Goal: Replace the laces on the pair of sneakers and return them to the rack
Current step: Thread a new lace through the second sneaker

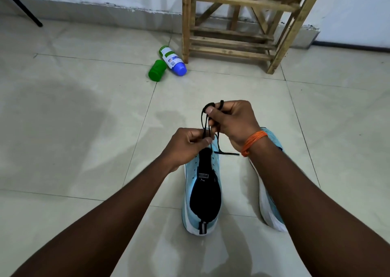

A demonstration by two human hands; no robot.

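Footwear is set on a pale tiled floor (84,129). A light blue mesh sneaker w/ black tongue and white sole (202,192) is stood upright at centre frame. Its long axis is run straight away from the person, w/ the heel tab nearest and the toe pointed toward the wooden slatted rack (238,23). The toe end is hidden under the left hand (187,144).

A thin black lace (203,124) is led up from the forefoot. It is pinched btwn thumb and forefinger of the left hand, low, just above the sneaker's front, w/ the other fingers curled in. Higher up, the same lace is gripped by the right hand (232,122), fingers curled, w/ a loop hooked over a fingertip. One free lace end is stuck out to the right, below the right hand. An orange thread band (254,142) is worn on the right wrist.

A second light blue sneaker (272,209) is laid just beside the first, on its right, mostly covered by the right forearm. Its white sole edge is shown, w/ the long axis approx. parallel and the toe away. Whether it is laced cannot be told.

Near the rack's left foot, a white plastic bottle w/ blue end (172,60) is laid on its side, just beside a green plastic cap (157,69). A black rod (21,6) is slanted at top left.
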